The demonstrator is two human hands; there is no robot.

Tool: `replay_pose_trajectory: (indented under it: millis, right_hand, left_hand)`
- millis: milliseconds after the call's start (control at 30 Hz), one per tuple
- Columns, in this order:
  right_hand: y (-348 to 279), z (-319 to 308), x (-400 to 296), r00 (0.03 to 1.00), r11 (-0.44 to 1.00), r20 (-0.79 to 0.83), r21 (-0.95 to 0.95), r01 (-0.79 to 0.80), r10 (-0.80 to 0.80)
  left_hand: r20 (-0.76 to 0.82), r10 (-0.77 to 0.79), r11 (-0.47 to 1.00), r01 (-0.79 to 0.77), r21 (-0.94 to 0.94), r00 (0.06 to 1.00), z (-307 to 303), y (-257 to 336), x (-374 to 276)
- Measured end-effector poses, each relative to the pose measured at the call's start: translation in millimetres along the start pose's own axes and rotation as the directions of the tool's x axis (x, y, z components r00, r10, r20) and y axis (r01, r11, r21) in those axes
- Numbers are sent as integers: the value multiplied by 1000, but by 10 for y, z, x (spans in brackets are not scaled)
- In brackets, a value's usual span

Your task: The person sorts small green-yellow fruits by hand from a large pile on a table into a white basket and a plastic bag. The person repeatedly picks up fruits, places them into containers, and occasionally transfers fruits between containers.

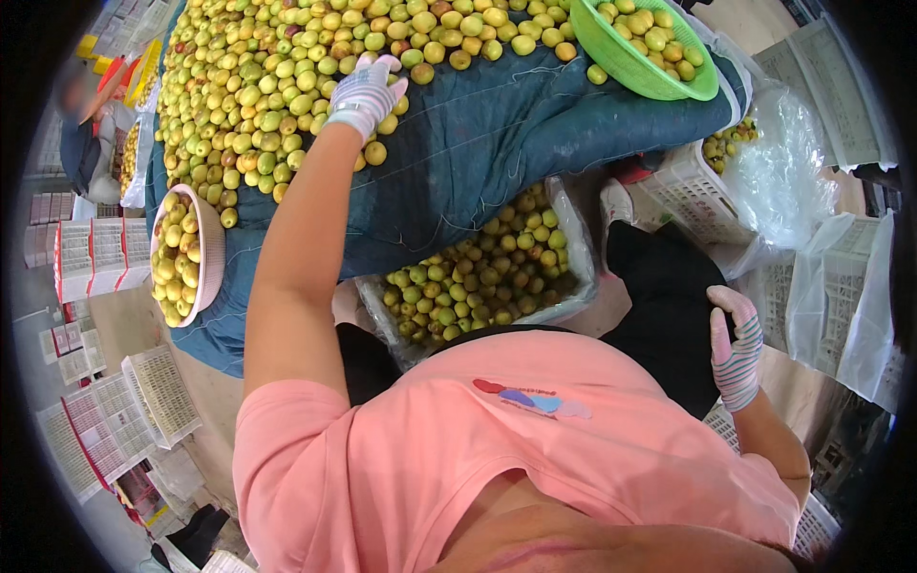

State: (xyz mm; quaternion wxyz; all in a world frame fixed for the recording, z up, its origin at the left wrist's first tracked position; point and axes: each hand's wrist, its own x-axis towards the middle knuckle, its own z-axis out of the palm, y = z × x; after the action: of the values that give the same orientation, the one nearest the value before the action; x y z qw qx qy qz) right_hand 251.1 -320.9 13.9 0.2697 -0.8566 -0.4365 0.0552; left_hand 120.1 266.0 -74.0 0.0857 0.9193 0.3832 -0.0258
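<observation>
Yellow-green round fruits point(286, 79) are heaped on a dark blue quilted cloth point(458, 143). My left hand point(365, 93), in a striped knit glove, reaches onto the near edge of the heap with its fingers spread; whether a fruit is under the palm cannot be told. My right hand point(736, 344), gloved alike, rests on my right thigh by the knee, holding nothing visible. A pink plastic basket point(208, 258) full of the fruits stands at the cloth's left edge. A green plastic basket point(645, 71), also holding fruits, sits at the upper right, with one loose fruit point(596, 74) beside it.
Below the cloth, between my legs, stands a plastic-lined crate point(577, 236) of darker, greener fruits. A white crate point(688, 193) with fruits and clear plastic film point(784, 172) is at right. Stacked crates point(100, 258) line the left, where another person point(89, 143) sits.
</observation>
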Motion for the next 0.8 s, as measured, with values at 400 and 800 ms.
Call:
replay_pose_trajectory:
  millis: [400, 800]
  right_hand:
    - [29, -16, -14, 1000, 1000, 3, 13, -17, 17]
    - [16, -30, 11, 999, 1000, 32, -22, -6, 7]
  left_hand:
    - [91, 113, 970, -130, 204, 989, -395, 283, 79]
    - [-254, 280, 945, -220, 241, 926, 389, 832, 225]
